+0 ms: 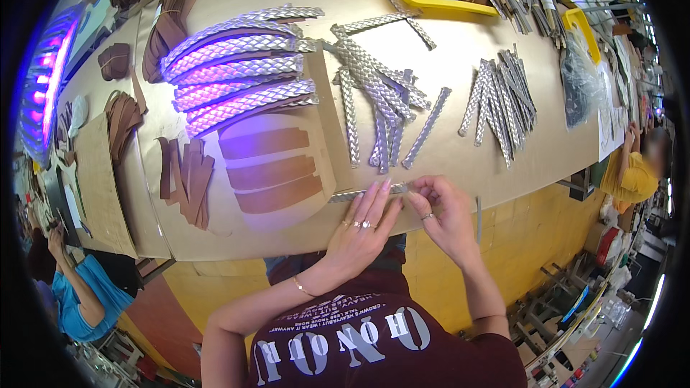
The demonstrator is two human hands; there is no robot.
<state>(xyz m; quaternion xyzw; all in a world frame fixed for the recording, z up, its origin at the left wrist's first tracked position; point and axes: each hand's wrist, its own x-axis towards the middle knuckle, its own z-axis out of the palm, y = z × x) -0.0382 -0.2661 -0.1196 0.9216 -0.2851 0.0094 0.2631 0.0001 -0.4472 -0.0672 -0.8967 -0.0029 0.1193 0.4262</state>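
Observation:
A narrow silver braided strip [345, 196] lies along the near edge of the table. My left hand [357, 237] rests flat across it, fingers stretched out and pressing it down. At the strip's right end, my right hand [449, 221] pinches with thumb and forefinger; the exact grip is partly hidden by the fingers. Just beyond my hands is a loose heap of silver braided strips [374, 86]. Left of it sit wide braided straps [244, 68] stacked over brown backing, with flat brown strips [277, 194] in front of them.
A fanned pile of thin braided strips [499, 104] lies to the right. Brown strip bundles [165, 36] and loose brown pieces [188, 183] are at left. A yellow tray [449, 6] stands at the back. Other people, one in a yellow top [640, 176], are at the sides.

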